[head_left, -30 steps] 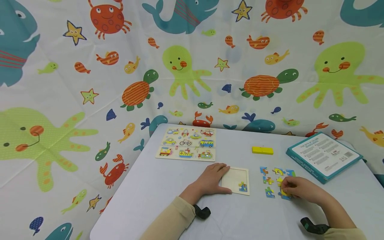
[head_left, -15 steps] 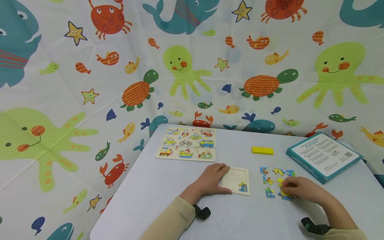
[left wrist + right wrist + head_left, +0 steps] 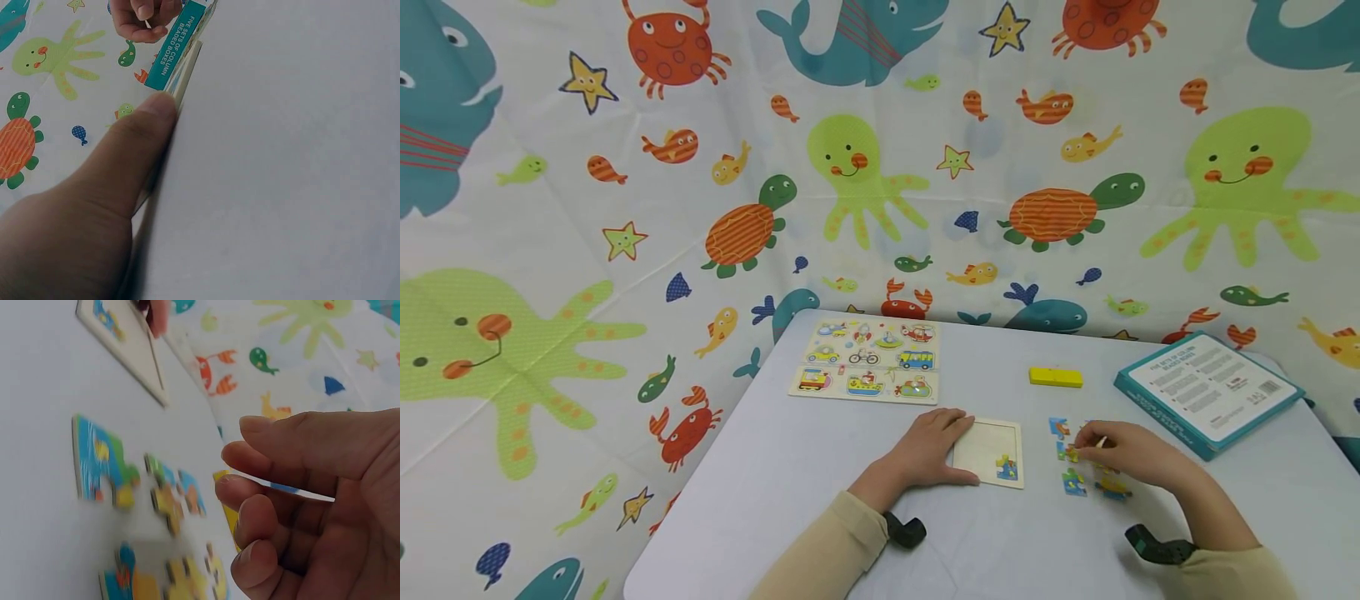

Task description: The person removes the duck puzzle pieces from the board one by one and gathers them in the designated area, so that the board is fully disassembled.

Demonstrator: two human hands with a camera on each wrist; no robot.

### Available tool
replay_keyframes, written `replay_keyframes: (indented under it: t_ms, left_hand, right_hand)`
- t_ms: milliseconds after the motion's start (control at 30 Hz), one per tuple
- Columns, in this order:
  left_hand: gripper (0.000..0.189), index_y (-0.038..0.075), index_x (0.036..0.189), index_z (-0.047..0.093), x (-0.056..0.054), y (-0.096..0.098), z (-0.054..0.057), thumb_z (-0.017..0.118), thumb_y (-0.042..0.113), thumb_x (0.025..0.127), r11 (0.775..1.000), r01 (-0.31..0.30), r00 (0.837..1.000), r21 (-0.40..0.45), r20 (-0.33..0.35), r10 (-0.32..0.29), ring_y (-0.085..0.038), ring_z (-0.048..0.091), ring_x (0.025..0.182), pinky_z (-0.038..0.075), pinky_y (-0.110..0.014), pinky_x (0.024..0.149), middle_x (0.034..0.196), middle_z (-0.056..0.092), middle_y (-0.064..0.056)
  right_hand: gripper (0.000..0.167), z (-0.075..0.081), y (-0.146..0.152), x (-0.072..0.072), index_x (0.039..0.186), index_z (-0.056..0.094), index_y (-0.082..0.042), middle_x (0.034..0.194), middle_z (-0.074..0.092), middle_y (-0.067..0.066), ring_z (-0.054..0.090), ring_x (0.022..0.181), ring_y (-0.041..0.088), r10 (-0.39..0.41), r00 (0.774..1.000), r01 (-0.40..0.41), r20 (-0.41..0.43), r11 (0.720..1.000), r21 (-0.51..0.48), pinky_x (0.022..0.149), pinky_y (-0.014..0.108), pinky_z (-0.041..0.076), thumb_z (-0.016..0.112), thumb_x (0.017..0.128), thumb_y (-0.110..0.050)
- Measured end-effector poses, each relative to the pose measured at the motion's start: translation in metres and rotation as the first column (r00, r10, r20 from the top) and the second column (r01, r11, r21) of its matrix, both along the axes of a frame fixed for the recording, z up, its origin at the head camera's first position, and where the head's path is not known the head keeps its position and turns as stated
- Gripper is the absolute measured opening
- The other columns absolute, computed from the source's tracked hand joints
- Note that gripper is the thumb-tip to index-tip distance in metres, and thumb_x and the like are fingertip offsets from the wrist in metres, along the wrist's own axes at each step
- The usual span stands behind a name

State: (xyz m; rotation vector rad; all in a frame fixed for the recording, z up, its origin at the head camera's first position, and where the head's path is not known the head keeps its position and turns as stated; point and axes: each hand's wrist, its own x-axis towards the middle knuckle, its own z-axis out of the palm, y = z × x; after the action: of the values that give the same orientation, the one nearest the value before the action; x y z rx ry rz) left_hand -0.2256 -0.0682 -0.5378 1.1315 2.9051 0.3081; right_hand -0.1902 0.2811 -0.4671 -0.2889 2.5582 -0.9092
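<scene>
A small wooden puzzle tray lies on the table with one jigsaw piece in its near right corner. My left hand holds the tray from its left side, fingers at the far edge, thumb along the near edge. To the right lie several loose blue, yellow and orange jigsaw pieces. My right hand hovers over them, hiding some in the head view. Its fingers are loosely curled in the right wrist view, thumb close to the index fingertip, with nothing visible between.
Behind the tray lies a wooden vehicle puzzle board. A yellow block sits beyond the loose pieces. At the right back is a teal and white box. A cloth printed with sea animals hangs behind the table.
My right hand has shifted left and slightly away from me, from the right column of loose pieces toward the left one. My left hand and the tray have stayed put.
</scene>
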Motion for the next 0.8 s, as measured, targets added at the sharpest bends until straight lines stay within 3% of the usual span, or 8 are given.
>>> replay_keyframes:
  t_ms: [500,800]
  left_hand:
    - [0.101,0.025,0.157,0.029,-0.002,0.0,-0.003,0.047,0.086,0.078,1.0,0.001,1.0,0.007,-0.004,-0.001,-0.018,0.034,0.145,0.03,-0.04,0.12,0.156,0.036,0.003]
    - [0.101,0.024,0.156,0.031,0.0,-0.001,-0.001,0.047,0.085,0.078,1.0,-0.002,1.0,0.003,-0.01,0.002,-0.019,0.034,0.144,0.031,-0.04,0.12,0.156,0.037,0.002]
  right_hand:
    - [0.025,-0.009,-0.07,-0.023,0.113,0.068,-0.014,0.103,0.064,0.001,0.055,0.082,0.019,0.071,0.997,-0.072,-0.015,0.993,-0.089,0.069,0.029,0.052,0.071,0.091,-0.025]
    - [0.026,-0.023,-0.094,-0.026,0.11,0.069,-0.02,0.104,0.064,-0.004,0.052,0.091,0.017,0.108,0.992,-0.109,-0.058,0.994,0.001,0.08,0.033,0.047,0.077,0.085,-0.023]
